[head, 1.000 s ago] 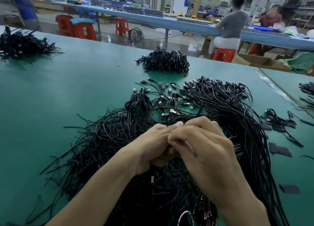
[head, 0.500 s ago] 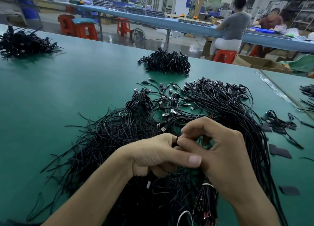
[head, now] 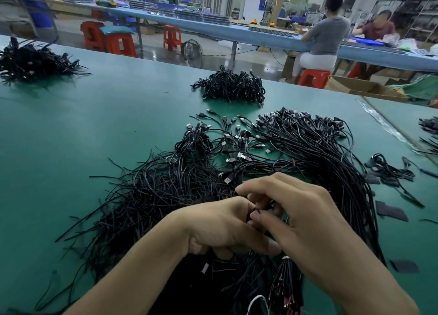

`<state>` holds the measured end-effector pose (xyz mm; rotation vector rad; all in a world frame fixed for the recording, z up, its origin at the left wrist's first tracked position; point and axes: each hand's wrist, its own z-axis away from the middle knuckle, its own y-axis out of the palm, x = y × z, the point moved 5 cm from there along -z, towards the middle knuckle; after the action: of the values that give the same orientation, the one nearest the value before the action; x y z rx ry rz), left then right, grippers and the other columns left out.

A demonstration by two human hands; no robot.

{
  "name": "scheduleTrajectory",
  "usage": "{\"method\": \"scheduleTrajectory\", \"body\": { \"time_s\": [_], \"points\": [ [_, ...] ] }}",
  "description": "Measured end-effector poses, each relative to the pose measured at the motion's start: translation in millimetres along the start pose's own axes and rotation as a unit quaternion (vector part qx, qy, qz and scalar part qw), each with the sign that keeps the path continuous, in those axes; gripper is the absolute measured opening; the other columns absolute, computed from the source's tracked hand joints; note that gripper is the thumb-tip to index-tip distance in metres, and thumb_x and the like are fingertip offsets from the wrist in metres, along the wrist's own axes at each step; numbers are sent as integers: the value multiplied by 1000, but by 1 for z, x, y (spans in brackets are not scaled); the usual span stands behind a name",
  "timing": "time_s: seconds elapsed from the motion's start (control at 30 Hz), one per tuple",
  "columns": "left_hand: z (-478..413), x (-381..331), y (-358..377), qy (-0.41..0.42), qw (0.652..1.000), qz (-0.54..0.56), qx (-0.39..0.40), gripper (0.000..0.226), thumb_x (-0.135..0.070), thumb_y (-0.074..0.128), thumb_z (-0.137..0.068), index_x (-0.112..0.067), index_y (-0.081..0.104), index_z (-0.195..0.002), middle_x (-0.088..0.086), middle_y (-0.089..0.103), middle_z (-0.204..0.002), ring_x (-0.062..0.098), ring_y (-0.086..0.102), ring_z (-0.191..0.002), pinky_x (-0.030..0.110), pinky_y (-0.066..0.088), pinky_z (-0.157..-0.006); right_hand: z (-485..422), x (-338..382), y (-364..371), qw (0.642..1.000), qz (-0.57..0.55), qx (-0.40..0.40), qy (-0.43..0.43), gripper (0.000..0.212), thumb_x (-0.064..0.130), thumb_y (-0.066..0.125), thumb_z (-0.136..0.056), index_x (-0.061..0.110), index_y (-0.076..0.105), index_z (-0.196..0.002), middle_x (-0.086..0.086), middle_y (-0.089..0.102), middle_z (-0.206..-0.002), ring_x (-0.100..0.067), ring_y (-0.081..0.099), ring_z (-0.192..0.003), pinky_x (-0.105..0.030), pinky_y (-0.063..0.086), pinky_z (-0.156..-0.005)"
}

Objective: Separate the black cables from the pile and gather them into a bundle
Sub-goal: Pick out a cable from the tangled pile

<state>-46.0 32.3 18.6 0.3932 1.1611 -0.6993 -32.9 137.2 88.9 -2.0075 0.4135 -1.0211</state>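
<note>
**Both hands engaged at the near centre of the cable pile**

The pile (head: 170, 191) of black cables (head: 320, 153) lies spread over the green bench (head: 71, 137), directly in front of the person. Loose cut ends fan out to the left. USB plugs (head: 239, 146) are scattered at the far middle. A denser sheaf runs down the right side.

Right hand (head: 308, 222): positioned over the near centre of the pile. Its fingers (head: 263, 184) are bent, and the thumb and fingertips pinch a few thin black strands.

Left hand (head: 220, 227): just beside the right and touching it. Its fingers are curled inward and grip the same strands where the two hands meet. The number of cables held cannot be told.

Elsewhere on the bench:
- a gathered heap (head: 232, 84) at the far centre, well apart from the pile;
- a second heap (head: 30, 61) at the far left edge;
- a small coil (head: 388, 170) to the right, with flat dark patches (head: 391, 211) near it.

Beyond the bench stand red stools (head: 118, 44), and a seated person (head: 327, 35) faces a long blue worktop (head: 237, 33).
</note>
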Motion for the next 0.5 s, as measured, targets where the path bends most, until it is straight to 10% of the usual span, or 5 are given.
{"method": "scheduleTrajectory", "body": {
  "time_s": [0.3,0.5],
  "points": [
    [4,5,-1,-41,995,-84,37,38,-27,70,-79,-23,38,-60,-5,34,-51,11,25,-46,31,12,-47,3,7,2,998,5,69,-4,53,-1,68,-80,45,63,-107,23,61,-102,1,58,-102,-14,44,-84],
    [5,7,-6,-37,989,-135,55,40,1,60,-94,-26,42,-71,-25,50,-41,-10,50,-39,5,36,-40,3,10,9,995,20,92,-10,51,1,67,-80,44,60,-105,22,58,-99,-1,58,-98,-21,49,-79]
  ]
}}
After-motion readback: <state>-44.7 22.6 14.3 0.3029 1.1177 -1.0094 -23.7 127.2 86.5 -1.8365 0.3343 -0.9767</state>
